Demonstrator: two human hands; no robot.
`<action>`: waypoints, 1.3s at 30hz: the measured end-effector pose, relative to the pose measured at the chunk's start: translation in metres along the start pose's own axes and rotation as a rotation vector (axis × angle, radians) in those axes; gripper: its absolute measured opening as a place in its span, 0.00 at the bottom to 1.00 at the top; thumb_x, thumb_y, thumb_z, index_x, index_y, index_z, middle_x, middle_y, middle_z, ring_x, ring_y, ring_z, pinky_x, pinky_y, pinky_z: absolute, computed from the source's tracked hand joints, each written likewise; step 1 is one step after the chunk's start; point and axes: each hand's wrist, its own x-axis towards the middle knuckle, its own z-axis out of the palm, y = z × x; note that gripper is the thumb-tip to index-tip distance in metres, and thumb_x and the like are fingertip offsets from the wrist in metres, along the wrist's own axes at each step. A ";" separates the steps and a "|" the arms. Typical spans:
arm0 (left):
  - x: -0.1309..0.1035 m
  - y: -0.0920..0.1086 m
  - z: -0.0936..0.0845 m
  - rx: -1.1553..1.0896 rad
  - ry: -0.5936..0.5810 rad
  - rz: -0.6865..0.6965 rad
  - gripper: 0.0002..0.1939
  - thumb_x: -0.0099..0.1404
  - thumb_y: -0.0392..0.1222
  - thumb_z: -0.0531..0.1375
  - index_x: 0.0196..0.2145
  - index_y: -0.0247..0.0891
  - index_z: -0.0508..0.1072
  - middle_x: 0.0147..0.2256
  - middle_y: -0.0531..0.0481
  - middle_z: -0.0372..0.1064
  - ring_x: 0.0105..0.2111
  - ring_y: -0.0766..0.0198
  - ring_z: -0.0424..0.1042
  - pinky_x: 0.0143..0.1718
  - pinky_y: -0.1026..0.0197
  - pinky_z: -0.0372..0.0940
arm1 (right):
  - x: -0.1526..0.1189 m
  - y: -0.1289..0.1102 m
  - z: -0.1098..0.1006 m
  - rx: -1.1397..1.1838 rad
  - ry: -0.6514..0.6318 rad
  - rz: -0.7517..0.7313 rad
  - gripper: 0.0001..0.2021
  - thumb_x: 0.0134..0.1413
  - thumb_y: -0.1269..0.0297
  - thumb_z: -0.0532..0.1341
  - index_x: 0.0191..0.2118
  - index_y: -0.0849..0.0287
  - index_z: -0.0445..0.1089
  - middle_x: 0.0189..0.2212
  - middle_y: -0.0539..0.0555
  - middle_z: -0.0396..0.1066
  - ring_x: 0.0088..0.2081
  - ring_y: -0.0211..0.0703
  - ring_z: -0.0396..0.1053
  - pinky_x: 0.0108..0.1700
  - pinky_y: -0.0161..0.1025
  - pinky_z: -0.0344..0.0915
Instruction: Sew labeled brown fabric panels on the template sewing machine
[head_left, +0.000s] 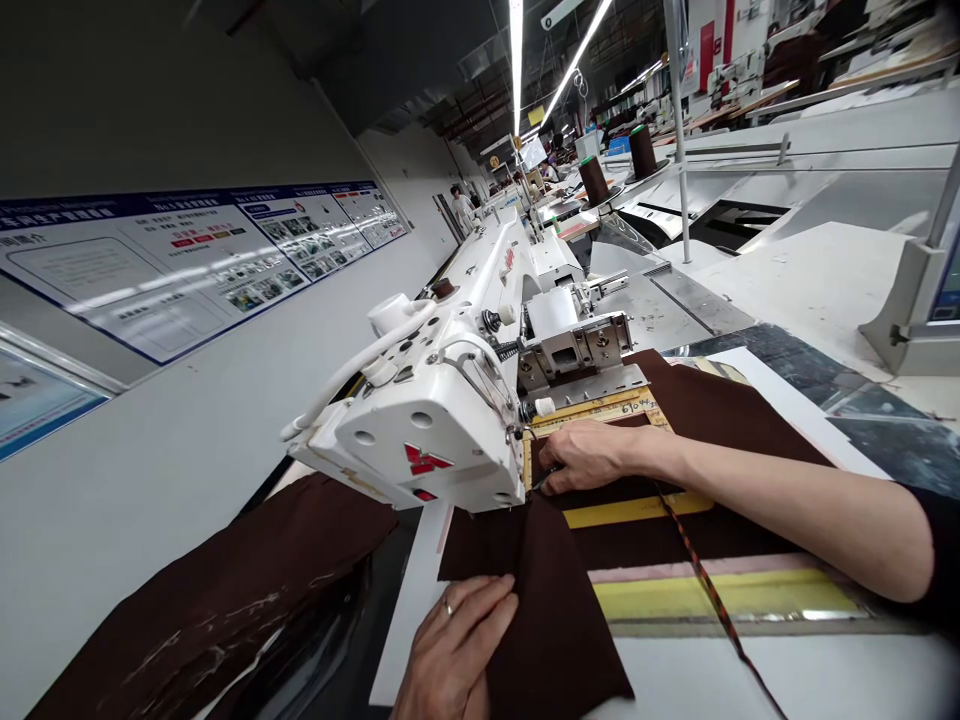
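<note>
My left hand (461, 645), with a ring on one finger, lies flat on a dark brown fabric piece (566, 610), fingers stretched out. Beside the needle area of a white sewing machine (427, 430), my right hand (581, 455) is closed, with its fingers pinched around a small dark tool (550, 474) that is mostly hidden. A black and orange cord (705, 580) runs from below the right wrist toward the front edge. Under that hand lies a template with yellow strips (630, 510) and brown fabric in it. The needle itself cannot be made out.
More brown fabric (217, 590) hangs at the left of the machine. A metal attachment (577, 350) stands behind the right hand. Thread cones (594, 180) stand farther back, near a metal pole (679, 150). Wall posters (150, 265) line the left side.
</note>
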 end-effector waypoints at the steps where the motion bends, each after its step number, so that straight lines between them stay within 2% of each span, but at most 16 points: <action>1: 0.000 0.000 0.000 -0.003 0.004 -0.002 0.30 0.66 0.22 0.48 0.63 0.35 0.67 0.57 0.38 0.70 0.59 0.53 0.66 0.53 0.53 0.71 | 0.000 0.000 0.000 -0.001 -0.002 0.001 0.15 0.60 0.52 0.61 0.44 0.55 0.77 0.35 0.54 0.78 0.34 0.46 0.74 0.29 0.35 0.58; 9: 0.003 0.000 -0.001 0.002 0.013 0.034 0.29 0.66 0.22 0.48 0.62 0.32 0.68 0.57 0.37 0.70 0.59 0.54 0.66 0.53 0.53 0.71 | 0.001 -0.004 0.003 -0.049 0.023 -0.021 0.14 0.62 0.54 0.60 0.42 0.58 0.77 0.36 0.57 0.78 0.36 0.49 0.74 0.31 0.37 0.59; 13: 0.000 -0.001 0.001 0.002 0.037 0.082 0.23 0.72 0.30 0.47 0.60 0.31 0.70 0.55 0.36 0.72 0.58 0.52 0.67 0.53 0.51 0.72 | 0.001 -0.004 0.005 -0.063 0.031 -0.028 0.14 0.64 0.55 0.59 0.41 0.58 0.77 0.37 0.58 0.78 0.37 0.49 0.74 0.34 0.37 0.60; 15: -0.002 -0.001 0.001 0.016 0.015 0.098 0.22 0.75 0.35 0.46 0.60 0.32 0.70 0.54 0.36 0.73 0.58 0.52 0.68 0.53 0.50 0.72 | 0.001 -0.003 0.004 -0.049 0.027 -0.028 0.14 0.65 0.55 0.58 0.42 0.57 0.77 0.38 0.57 0.78 0.37 0.48 0.74 0.33 0.37 0.60; 18: -0.003 -0.001 -0.001 0.035 -0.016 0.097 0.22 0.76 0.38 0.46 0.60 0.32 0.70 0.53 0.36 0.73 0.57 0.52 0.69 0.54 0.51 0.72 | 0.001 0.001 0.002 -0.019 0.008 -0.022 0.15 0.63 0.51 0.59 0.43 0.56 0.77 0.37 0.55 0.78 0.35 0.46 0.74 0.31 0.36 0.59; 28: -0.002 0.005 0.000 0.013 0.037 0.040 0.21 0.74 0.34 0.47 0.59 0.33 0.71 0.53 0.36 0.74 0.56 0.52 0.70 0.52 0.50 0.73 | 0.001 0.000 0.000 0.014 -0.027 -0.024 0.15 0.59 0.50 0.62 0.41 0.57 0.77 0.33 0.54 0.77 0.32 0.45 0.72 0.29 0.35 0.57; 34: 0.002 0.010 0.001 -0.031 0.060 -0.003 0.22 0.72 0.29 0.47 0.58 0.33 0.72 0.52 0.36 0.74 0.56 0.52 0.70 0.52 0.49 0.72 | 0.000 -0.002 0.001 -0.003 -0.019 -0.030 0.16 0.60 0.51 0.62 0.42 0.57 0.78 0.35 0.55 0.78 0.34 0.47 0.73 0.31 0.36 0.58; 39: 0.005 0.012 -0.001 -0.040 0.044 0.051 0.23 0.72 0.29 0.46 0.57 0.32 0.72 0.51 0.35 0.75 0.54 0.52 0.72 0.52 0.48 0.73 | 0.000 -0.005 0.003 -0.026 -0.012 -0.045 0.16 0.63 0.52 0.59 0.42 0.57 0.78 0.36 0.57 0.78 0.35 0.48 0.74 0.32 0.37 0.58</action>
